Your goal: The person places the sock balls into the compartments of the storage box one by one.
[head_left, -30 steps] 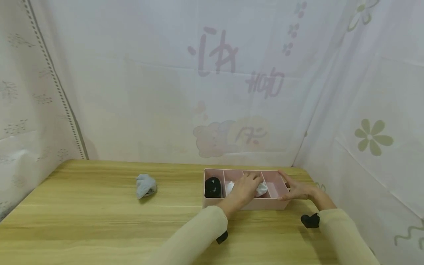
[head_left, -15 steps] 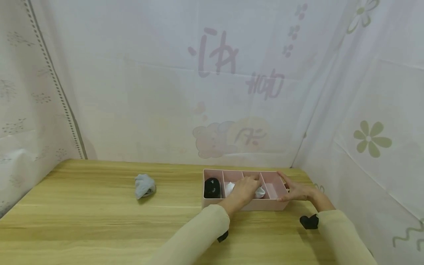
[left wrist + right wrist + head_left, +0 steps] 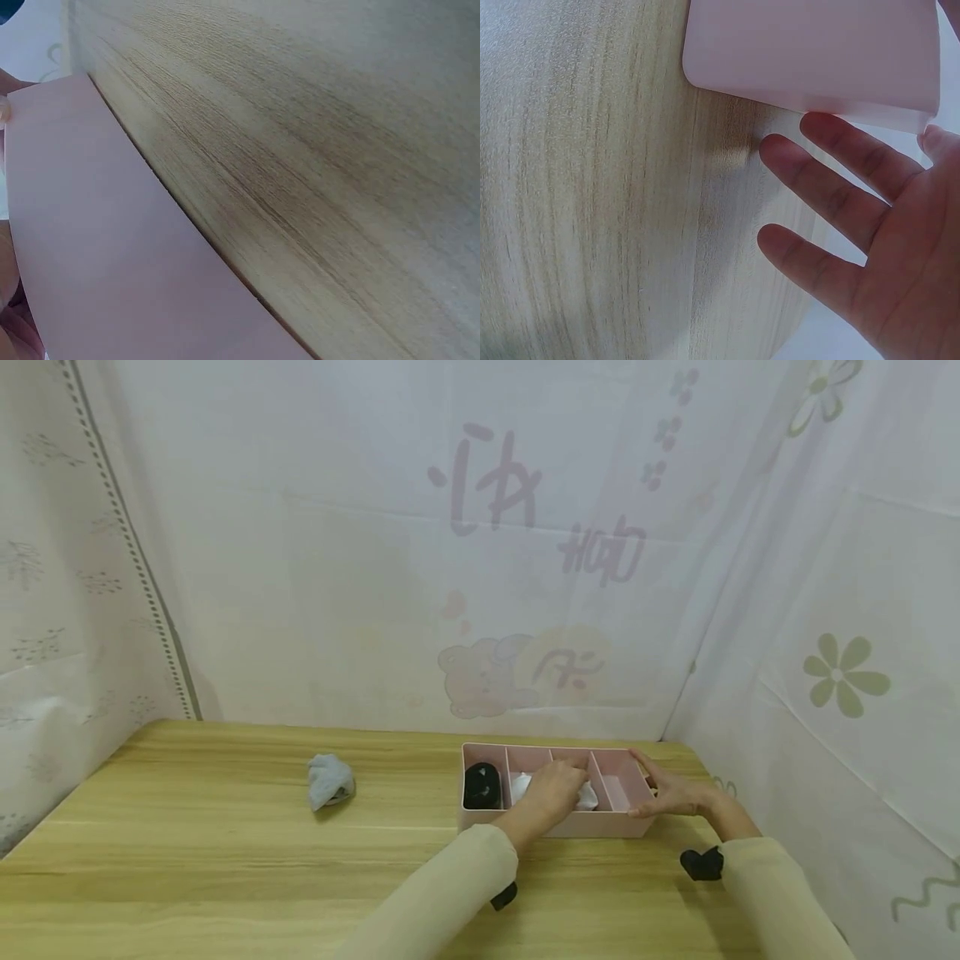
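Observation:
A long pink divided storage box [image 3: 600, 825] stands near the table's back edge. My left hand [image 3: 551, 795] reaches into its third compartment from the left, bent fingers on a white cloth bundle [image 3: 587, 797]; the fingertips are hidden. At the box's right end my right hand [image 3: 672, 794] grips the corners with thumb and index finger. In the right wrist view its other fingers [image 3: 821, 184] stretch out straight below the box end. A black balled-up cloth [image 3: 482, 786] fills the leftmost compartment. Another white bundle [image 3: 520, 785] shows in the second, partly behind my left hand.
A crumpled grey cloth bundle [image 3: 330, 782] lies on the wooden table [image 3: 225, 843], well left of the box. Behind the table hangs a pale printed curtain [image 3: 337, 568], with more curtain at both sides. Dark pieces [image 3: 702, 863] show by both sleeves.
The white bundle under my left hand sits slightly lower in its compartment, and the left fingers have drawn in a little. My right hand stays at the box end.

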Demonstrator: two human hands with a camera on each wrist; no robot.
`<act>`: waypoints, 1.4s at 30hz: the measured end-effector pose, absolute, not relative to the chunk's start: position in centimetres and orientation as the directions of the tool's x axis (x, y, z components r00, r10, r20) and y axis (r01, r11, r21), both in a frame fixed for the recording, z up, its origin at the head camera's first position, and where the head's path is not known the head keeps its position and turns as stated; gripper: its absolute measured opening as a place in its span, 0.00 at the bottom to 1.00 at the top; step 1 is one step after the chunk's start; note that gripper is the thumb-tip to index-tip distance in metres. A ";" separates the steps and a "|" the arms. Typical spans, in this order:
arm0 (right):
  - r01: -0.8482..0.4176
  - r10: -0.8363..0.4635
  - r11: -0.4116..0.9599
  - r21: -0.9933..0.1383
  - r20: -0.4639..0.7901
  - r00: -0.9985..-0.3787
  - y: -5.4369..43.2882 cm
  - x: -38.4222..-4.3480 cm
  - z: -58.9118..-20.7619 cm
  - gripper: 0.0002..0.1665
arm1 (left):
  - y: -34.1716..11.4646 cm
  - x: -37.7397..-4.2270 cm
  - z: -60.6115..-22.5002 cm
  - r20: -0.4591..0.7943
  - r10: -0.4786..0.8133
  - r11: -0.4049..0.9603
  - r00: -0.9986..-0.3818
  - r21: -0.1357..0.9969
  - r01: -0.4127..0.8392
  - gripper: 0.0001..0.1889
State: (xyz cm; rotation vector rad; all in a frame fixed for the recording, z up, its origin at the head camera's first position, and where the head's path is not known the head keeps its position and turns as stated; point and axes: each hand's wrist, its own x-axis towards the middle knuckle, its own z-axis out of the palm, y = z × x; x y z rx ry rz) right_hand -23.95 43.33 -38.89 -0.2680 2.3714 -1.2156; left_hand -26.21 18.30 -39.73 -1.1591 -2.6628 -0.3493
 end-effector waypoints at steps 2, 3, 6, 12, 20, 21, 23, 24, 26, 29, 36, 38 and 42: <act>0.031 -0.376 0.589 -0.807 -0.308 -0.874 43.3 -24.0 -38.9 0.71 | 18.0 -26.3 -39.7 0.304 0.693 0.647 -0.653 0.137 0.750 0.07; 0.028 -0.380 0.588 -0.808 -0.306 -0.873 43.3 -24.0 -38.9 0.71 | 17.9 -26.3 -39.7 0.308 0.695 0.641 -0.650 0.144 0.754 0.07; 0.025 -0.382 0.590 -0.807 -0.306 -0.872 43.3 -24.0 -39.0 0.71 | 17.6 -26.3 -39.6 0.326 0.698 0.622 -0.637 0.165 0.766 0.11; 0.022 -0.373 0.608 -0.794 -0.311 -0.874 43.2 -24.0 -39.0 0.70 | 16.2 -26.0 -38.9 0.360 0.683 0.528 -0.636 0.358 0.770 0.21; 0.029 -0.362 0.618 -0.785 -0.317 -0.876 43.2 -23.9 -39.2 0.71 | 12.9 -25.2 -37.8 0.386 0.622 0.432 -0.681 0.556 0.710 0.25; 0.029 -0.364 0.618 -0.786 -0.318 -0.876 43.2 -23.8 -39.2 0.71 | 12.4 -25.1 -37.6 0.392 0.613 0.428 -0.686 0.565 0.706 0.26; 0.034 -0.365 0.612 -0.790 -0.321 -0.874 43.2 -23.8 -39.2 0.71 | 11.4 -24.9 -37.4 0.408 0.594 0.427 -0.693 0.571 0.701 0.27; 0.034 -0.366 0.611 -0.791 -0.320 -0.874 43.2 -23.8 -39.2 0.71 | 11.0 -24.9 -37.3 0.412 0.586 0.425 -0.698 0.576 0.698 0.27; 0.022 -0.365 0.622 -0.783 -0.315 -0.876 43.2 -23.8 -39.1 0.71 | 10.0 -24.7 -37.1 0.427 0.573 0.414 -0.700 0.586 0.696 0.28; 0.018 -0.357 0.641 -0.768 -0.318 -0.878 43.3 -23.8 -39.1 0.71 | 8.5 -24.6 -37.0 0.457 0.555 0.392 -0.695 0.593 0.703 0.29; 0.008 -0.355 0.662 -0.750 -0.323 -0.878 43.4 -23.8 -38.9 0.71 | 4.5 -24.9 -36.9 0.508 0.511 0.389 -0.693 0.582 0.714 0.31; 0.015 -0.359 0.655 -0.756 -0.328 -0.874 43.3 -23.9 -38.8 0.71 | 3.0 -25.1 -36.9 0.505 0.489 0.402 -0.712 0.594 0.697 0.31; 0.002 -0.363 0.663 -0.749 -0.323 -0.874 43.2 -24.0 -38.7 0.71 | -0.1 -25.6 -37.1 0.505 0.432 0.447 -0.747 0.600 0.664 0.32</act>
